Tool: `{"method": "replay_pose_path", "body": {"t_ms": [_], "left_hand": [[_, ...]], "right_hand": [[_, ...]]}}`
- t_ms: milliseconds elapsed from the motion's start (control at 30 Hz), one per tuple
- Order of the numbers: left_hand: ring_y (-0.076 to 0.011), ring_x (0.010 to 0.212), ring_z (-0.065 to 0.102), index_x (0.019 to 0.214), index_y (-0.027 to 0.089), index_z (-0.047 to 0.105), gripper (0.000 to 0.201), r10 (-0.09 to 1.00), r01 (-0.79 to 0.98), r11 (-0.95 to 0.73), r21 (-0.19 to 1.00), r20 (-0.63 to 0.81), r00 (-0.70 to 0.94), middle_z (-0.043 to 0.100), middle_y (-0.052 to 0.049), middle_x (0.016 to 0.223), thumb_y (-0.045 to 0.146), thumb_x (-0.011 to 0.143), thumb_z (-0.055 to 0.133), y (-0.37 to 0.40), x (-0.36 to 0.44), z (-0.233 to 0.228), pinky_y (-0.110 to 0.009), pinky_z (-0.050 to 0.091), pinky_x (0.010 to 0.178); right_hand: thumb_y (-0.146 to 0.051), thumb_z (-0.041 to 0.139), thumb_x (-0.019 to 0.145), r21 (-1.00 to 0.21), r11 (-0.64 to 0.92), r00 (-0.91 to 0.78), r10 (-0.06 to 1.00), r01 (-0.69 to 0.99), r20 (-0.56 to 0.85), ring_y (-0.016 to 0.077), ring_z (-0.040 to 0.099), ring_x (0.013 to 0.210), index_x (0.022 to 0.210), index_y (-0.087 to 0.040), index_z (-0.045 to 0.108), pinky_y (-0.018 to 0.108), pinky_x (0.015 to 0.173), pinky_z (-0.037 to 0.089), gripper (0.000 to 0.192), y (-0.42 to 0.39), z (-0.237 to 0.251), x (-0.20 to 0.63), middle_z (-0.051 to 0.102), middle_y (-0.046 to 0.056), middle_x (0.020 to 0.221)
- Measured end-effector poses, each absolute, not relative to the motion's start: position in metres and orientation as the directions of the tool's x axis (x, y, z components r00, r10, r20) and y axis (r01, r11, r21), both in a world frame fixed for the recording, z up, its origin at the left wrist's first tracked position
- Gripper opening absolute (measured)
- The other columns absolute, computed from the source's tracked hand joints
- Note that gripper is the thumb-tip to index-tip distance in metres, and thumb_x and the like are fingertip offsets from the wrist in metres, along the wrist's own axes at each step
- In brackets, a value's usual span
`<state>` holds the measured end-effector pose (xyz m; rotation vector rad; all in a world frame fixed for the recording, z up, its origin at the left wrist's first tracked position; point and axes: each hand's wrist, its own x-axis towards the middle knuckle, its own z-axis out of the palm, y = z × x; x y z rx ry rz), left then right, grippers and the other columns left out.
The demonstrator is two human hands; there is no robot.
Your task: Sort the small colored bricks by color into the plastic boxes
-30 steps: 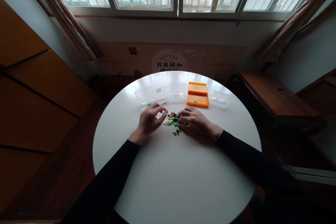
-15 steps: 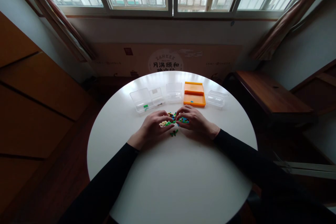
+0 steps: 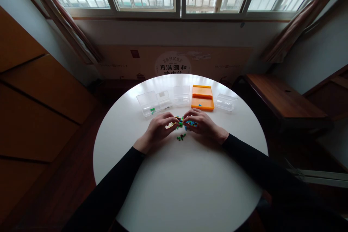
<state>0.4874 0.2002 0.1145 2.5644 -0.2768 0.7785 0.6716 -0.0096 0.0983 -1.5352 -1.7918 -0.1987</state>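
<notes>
Small toy bricks in green, blue, yellow and other colours lie in a loose pile (image 3: 180,124) on the white round table. My left hand (image 3: 157,128) reaches in from the left, its thumb and fingertips drawn together at the pile's edge over pale bricks. From the right, my right hand (image 3: 204,124) curves over blue and green bricks (image 3: 192,123), its fingertips pinched close to the left ones. Whatever sits between either hand's fingertips is too small to make out. A little cluster of mostly green bricks (image 3: 181,137) lies nearer to me.
Behind the hands stand a clear plastic box (image 3: 144,98) with a green brick in it, more clear boxes (image 3: 181,90) (image 3: 225,101) and an orange open case (image 3: 203,108) holding a small blue piece. A wooden bench (image 3: 285,96) is at the right.
The fingertips of both hands have drawn in, pinching more closely at the pile. The whole view has shifted slightly; the boxes keep their places on the table.
</notes>
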Motion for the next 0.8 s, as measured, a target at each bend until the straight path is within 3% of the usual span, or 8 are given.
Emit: {"method": "replay_pose_path", "body": {"t_ms": [100, 300, 533, 667, 800], "left_hand": [[-0.0175, 0.083, 0.072, 0.101, 0.025, 0.083, 0.017, 0.001, -0.242, -0.91, 0.337, 0.586, 0.81, 0.078, -0.005, 0.099, 0.037, 0.108, 0.072, 0.201, 0.487, 0.116, -0.032, 0.055, 0.077], [-0.0171, 0.073, 0.064, 0.102, 0.024, 0.083, 0.017, 0.274, 0.062, -0.94, 0.334, 0.637, 0.72, 0.077, -0.004, 0.097, 0.036, 0.106, 0.072, 0.216, 0.482, 0.121, -0.034, 0.052, 0.077], [-0.0237, 0.083, 0.067, 0.099, 0.022, 0.082, 0.018, 0.494, 0.376, -0.869, 0.322, 0.593, 0.636, 0.077, -0.005, 0.098, 0.034, 0.105, 0.069, 0.24, 0.477, 0.124, -0.04, 0.05, 0.083], [-0.0265, 0.086, 0.068, 0.098, 0.022, 0.082, 0.02, 0.569, 0.479, -0.819, 0.315, 0.552, 0.61, 0.078, -0.005, 0.097, 0.035, 0.105, 0.068, 0.244, 0.475, 0.126, -0.042, 0.048, 0.086], [-0.0298, 0.092, 0.069, 0.097, 0.023, 0.082, 0.021, 0.593, 0.523, -0.799, 0.296, 0.534, 0.603, 0.079, -0.006, 0.098, 0.037, 0.104, 0.069, 0.244, 0.474, 0.125, -0.044, 0.045, 0.088]], "right_hand": [[-0.031, 0.073, 0.109, -0.364, 0.251, 0.035, 0.781, 0.897, 0.624, 0.0249, 0.07, 0.1, 0.111, -0.027, 0.077, 0.041, 0.086, 0.058, 0.006, -0.01, 0.097, 0.672, 0.077, 0.008, 0.115], [-0.028, 0.071, 0.109, -0.415, 0.21, 0.105, 0.778, 0.885, 0.619, 0.025, 0.071, 0.1, 0.108, -0.026, 0.079, 0.041, 0.091, 0.058, 0.008, -0.01, 0.1, 0.673, 0.078, 0.008, 0.112], [-0.024, 0.071, 0.107, -0.44, 0.165, 0.142, 0.799, 0.883, 0.585, 0.0249, 0.071, 0.096, 0.101, -0.025, 0.078, 0.042, 0.09, 0.057, 0.009, -0.019, 0.11, 0.676, 0.079, 0.007, 0.107], [-0.02, 0.076, 0.101, -0.426, 0.179, 0.106, 0.819, 0.887, 0.564, 0.0248, 0.07, 0.096, 0.099, -0.026, 0.078, 0.042, 0.09, 0.056, 0.007, -0.021, 0.108, 0.676, 0.079, 0.005, 0.109], [-0.013, 0.077, 0.095, -0.444, 0.186, 0.107, 0.824, 0.877, 0.556, 0.0256, 0.07, 0.1, 0.103, -0.028, 0.079, 0.042, 0.091, 0.057, 0.017, -0.021, 0.106, 0.673, 0.079, 0.005, 0.112]]}}
